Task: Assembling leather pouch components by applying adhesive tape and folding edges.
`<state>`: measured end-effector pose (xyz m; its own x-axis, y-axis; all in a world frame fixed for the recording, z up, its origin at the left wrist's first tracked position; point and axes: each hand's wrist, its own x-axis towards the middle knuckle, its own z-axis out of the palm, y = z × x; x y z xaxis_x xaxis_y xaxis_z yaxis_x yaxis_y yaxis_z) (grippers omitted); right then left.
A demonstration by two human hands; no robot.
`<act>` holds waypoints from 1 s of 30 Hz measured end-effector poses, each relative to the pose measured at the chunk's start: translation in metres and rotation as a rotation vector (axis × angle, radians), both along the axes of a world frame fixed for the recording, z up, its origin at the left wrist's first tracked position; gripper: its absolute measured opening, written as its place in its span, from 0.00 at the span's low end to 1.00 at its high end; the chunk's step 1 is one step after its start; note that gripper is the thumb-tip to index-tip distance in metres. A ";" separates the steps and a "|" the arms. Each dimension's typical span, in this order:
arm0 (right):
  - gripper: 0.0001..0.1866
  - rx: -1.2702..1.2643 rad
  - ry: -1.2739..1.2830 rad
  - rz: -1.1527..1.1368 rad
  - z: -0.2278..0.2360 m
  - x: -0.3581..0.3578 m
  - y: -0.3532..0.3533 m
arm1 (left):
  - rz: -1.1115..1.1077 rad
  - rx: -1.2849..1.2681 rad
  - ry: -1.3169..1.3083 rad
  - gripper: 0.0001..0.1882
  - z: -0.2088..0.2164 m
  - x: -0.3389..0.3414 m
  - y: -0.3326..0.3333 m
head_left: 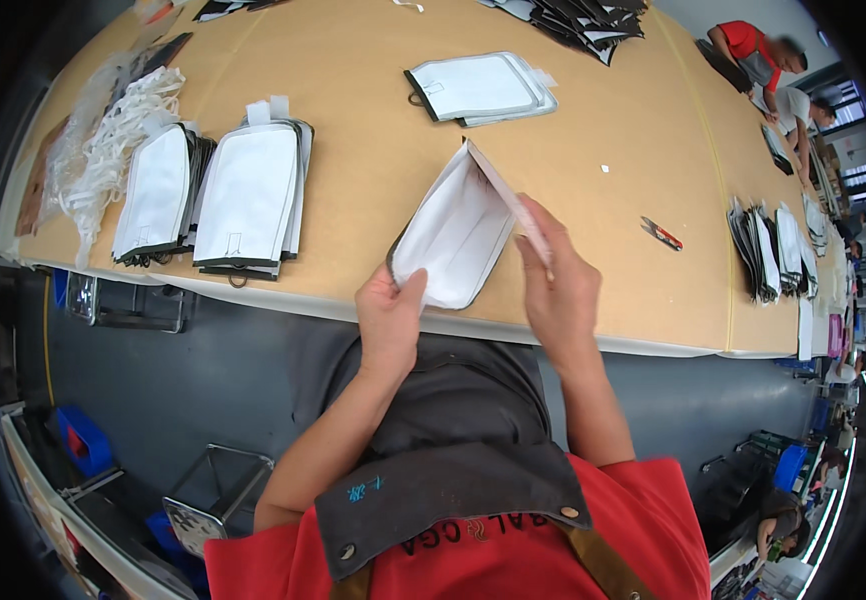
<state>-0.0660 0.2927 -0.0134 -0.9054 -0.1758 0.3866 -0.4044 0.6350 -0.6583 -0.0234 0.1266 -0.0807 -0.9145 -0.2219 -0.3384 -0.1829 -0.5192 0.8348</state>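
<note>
Between my two hands a white fabric panel with a dark edge (453, 240) is folded open like a book, just above the near edge of the table. My left hand (391, 312) pinches its lower left side, thumb on the white face. The raised right flap is gripped by my right hand (558, 275), thumb and fingers closed on its edge. Beyond it lies a small stack of similar white panels (478, 85) with dark trim. To the left rest two thicker piles, a wide white pile (248, 190) and a narrower white pile (155, 190).
Red-handled thread snips (663, 234) lie right of my right hand. A heap of white straps (118, 135) sits far left; dark pieces (588, 22) lie at the back. More panels (768, 250) stand at right. Co-workers (753, 55) lean over the far right side. Behind me stands a stool (198, 520).
</note>
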 end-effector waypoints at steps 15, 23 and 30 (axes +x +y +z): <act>0.24 0.282 0.292 0.233 -0.017 0.023 -0.011 | -0.223 -0.116 0.020 0.16 0.004 -0.075 -0.036; 0.17 -0.034 0.096 0.019 0.004 0.021 0.004 | -0.105 -0.420 0.035 0.14 -0.033 -0.082 -0.043; 0.14 -0.436 -0.175 -0.241 -0.003 0.020 0.006 | 0.047 -1.215 0.425 0.21 0.017 -0.081 -0.040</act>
<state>-0.0458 0.2990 -0.0169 -0.9579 0.1886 0.2166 -0.1410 0.3482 -0.9268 -0.1048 0.0868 -0.0633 -0.8830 -0.2154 0.4169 0.2102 0.6128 0.7618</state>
